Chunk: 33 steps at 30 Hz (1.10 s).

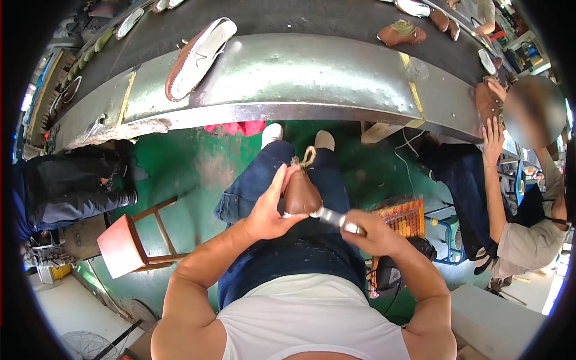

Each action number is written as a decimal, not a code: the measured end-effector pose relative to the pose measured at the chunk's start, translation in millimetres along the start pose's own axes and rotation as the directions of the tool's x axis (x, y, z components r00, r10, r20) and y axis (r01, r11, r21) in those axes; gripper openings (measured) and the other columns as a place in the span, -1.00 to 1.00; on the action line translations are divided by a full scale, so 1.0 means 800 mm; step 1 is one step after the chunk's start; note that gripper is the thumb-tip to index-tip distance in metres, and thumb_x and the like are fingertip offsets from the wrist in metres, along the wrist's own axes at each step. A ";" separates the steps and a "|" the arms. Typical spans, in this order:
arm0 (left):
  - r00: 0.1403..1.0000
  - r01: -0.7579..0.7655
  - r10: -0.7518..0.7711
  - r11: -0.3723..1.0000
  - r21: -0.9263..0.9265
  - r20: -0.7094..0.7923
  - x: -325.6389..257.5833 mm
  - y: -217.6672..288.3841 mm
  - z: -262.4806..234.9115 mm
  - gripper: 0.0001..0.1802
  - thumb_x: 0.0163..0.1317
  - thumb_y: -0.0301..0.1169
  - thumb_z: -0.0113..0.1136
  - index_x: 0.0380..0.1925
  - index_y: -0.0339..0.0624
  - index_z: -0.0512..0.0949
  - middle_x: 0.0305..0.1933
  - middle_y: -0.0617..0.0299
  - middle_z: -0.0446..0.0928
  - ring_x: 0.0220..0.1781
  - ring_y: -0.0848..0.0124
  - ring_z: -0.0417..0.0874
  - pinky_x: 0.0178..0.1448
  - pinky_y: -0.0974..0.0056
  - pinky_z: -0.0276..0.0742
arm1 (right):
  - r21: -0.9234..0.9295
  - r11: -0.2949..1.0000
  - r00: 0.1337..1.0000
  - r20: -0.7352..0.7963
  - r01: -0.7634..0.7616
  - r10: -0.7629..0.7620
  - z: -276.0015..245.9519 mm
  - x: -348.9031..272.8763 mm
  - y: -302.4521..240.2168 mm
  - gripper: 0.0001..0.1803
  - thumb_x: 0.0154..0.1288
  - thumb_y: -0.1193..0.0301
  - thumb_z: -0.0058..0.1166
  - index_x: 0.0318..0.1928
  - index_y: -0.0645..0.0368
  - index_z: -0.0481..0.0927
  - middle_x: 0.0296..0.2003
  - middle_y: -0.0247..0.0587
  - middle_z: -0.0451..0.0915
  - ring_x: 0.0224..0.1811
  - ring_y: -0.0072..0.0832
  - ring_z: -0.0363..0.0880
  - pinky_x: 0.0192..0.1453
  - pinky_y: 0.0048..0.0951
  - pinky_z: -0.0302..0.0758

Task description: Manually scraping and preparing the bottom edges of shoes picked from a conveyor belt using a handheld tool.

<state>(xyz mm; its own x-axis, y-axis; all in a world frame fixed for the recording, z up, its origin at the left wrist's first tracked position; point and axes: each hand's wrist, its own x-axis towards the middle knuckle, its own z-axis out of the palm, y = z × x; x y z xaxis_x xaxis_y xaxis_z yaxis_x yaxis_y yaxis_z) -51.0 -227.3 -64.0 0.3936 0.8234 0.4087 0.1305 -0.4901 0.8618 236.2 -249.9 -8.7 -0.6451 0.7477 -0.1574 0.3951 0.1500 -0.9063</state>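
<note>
My left hand (pixel 268 210) is closed around a brown leather shoe (pixel 302 193), held over my lap with its rounded brown end toward me. A loop of pale cord stands up at the shoe's far end. In my right hand (pixel 373 233) is a metal hand tool (pixel 332 217), gripped in closed fingers. Its silvery end meets the near right edge of the shoe, where a pale rim shows. The exact kind of tool cannot be made out.
Ahead runs a metal-edged workbench (pixel 306 75) with a dark belt. On its edge lies a brown shoe with white lining (pixel 200 59); another brown shoe (pixel 401 33) lies farther right. A wooden stool (pixel 123 246) stands left. At right a co-worker's hands (pixel 493 141) hold a brown shoe.
</note>
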 end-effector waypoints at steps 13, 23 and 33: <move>0.999 0.008 -0.012 0.995 -0.101 -0.043 -0.011 -0.048 0.045 0.12 0.05 -0.58 0.43 0.52 -0.21 -0.11 0.47 -0.16 0.19 0.46 0.05 0.30 0.47 0.04 0.27 | 0.110 0.990 0.917 -0.379 -0.085 0.121 0.050 0.109 0.079 -0.50 0.39 0.04 0.13 -0.04 0.29 0.47 -0.28 0.18 0.62 -0.24 0.02 0.68 -0.18 -0.10 0.54; 0.661 0.747 -0.745 0.665 -0.014 -0.094 0.017 -0.059 0.035 -0.57 0.44 -0.14 0.10 -0.11 -0.37 0.62 -0.19 0.03 0.62 -0.16 0.32 0.59 -0.02 0.20 0.51 | 0.353 0.899 0.839 -0.378 -0.260 0.391 0.061 0.101 0.076 -0.46 0.16 0.19 0.37 -0.06 0.34 0.46 -0.31 -0.07 0.61 -0.30 -0.41 0.59 -0.19 -0.34 0.55; 0.383 0.914 -0.859 0.299 -0.275 0.338 -0.009 -0.035 0.025 -0.51 0.16 -0.66 -0.04 0.14 -0.29 0.47 0.01 0.02 0.63 -0.04 0.09 0.73 0.04 -0.02 0.70 | 0.550 0.755 0.853 -0.136 -0.357 0.503 0.093 0.063 0.105 -0.51 0.02 0.53 0.18 0.00 0.41 0.37 -0.29 -0.01 0.57 -0.36 -0.33 0.66 -0.34 -0.33 0.62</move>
<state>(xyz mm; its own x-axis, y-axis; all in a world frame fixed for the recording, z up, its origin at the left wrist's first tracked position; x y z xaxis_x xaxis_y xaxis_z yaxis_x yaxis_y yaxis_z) -39.4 -225.5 -97.1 0.3466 0.6399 -0.6858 0.1483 0.6846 0.7137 187.8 -247.6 -122.2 -0.2623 0.8018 -0.5369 0.1694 -0.5095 -0.8436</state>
